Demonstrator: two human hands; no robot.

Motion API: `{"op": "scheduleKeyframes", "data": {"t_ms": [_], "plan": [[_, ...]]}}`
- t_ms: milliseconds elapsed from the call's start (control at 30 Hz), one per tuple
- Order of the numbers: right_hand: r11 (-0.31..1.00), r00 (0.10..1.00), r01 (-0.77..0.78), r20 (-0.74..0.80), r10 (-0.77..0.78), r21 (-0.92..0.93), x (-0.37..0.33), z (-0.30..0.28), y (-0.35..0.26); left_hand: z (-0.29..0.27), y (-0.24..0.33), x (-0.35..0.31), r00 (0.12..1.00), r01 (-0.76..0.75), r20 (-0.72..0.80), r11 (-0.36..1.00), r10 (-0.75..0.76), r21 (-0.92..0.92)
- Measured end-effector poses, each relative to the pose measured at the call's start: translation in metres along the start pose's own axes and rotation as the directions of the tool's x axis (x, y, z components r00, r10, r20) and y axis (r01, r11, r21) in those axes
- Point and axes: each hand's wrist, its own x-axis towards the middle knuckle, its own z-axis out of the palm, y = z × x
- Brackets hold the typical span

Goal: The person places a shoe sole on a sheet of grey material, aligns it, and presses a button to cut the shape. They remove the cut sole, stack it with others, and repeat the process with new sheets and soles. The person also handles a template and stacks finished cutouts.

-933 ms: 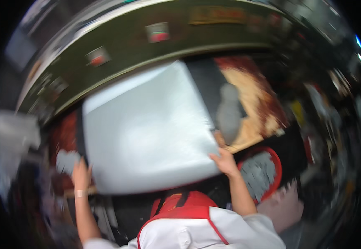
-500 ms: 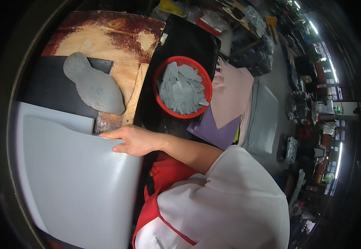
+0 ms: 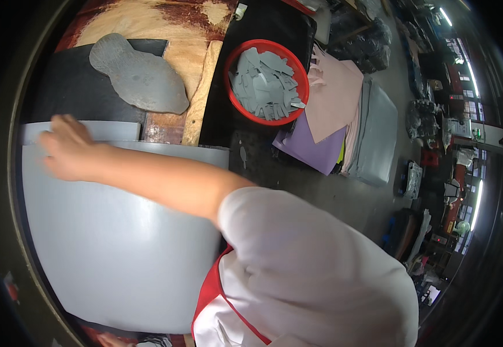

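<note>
My right hand (image 3: 69,149), smeared by motion, is over the far left part of a large smooth grey sheet (image 3: 130,248), next to its far edge. Whether its fingers pinch that edge cannot be made out. Beneath, a second grey sheet (image 3: 112,130) shows as a strip past the top one. Only a small part of my left hand (image 3: 111,340) appears at the lower edge, by the near edge of the sheet; its fingers are mostly hidden. Beyond the sheets, a grey sole-shaped piece (image 3: 141,78) lies partly on a black mat (image 3: 66,81) and partly on worn wood.
A red basin (image 3: 267,121) of grey offcuts stands on a black surface (image 3: 274,23) to the right. Past it are stacked pink sheets (image 3: 338,87), a purple sheet (image 3: 315,144) and a grey stack (image 3: 375,139). A metal rim (image 3: 17,173) bounds the left side.
My right hand has moved left along the sheet's far edge. The top sheet has shifted and now lies flatter and wider. Part of my left hand has come into view below.
</note>
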Motion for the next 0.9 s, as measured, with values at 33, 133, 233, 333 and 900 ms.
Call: {"op": "scheduleKeyframes", "data": {"t_ms": [33,133,233,333,900], "plan": [[0.999,0.995,0.002,0.1,0.002,-0.039,-0.021,-0.018,0.013,0.0,0.0,0.003,1.0,-0.003,0.0,1.0,0.003,-0.005],[0.926,0.985,-0.088,0.104,0.135,-0.367,-0.078,-0.072,0.044,0.001,0.002,0.012,1.0,-0.002,-0.004,1.0,0.002,-0.017],[0.91,0.981,-0.138,0.074,0.181,-0.392,-0.113,-0.102,0.06,0.005,0.008,0.019,1.0,0.003,0.002,1.0,-0.003,-0.016],[0.912,0.943,-0.196,0.185,0.276,-0.36,-0.123,-0.106,0.063,0.004,0.016,0.018,1.0,0.01,-0.008,1.0,-0.01,-0.02],[0.938,0.936,-0.194,0.231,0.265,-0.288,-0.03,-0.05,0.051,0.077,-0.051,0.102,0.955,0.232,0.251,0.923,-0.157,-0.308]]}}
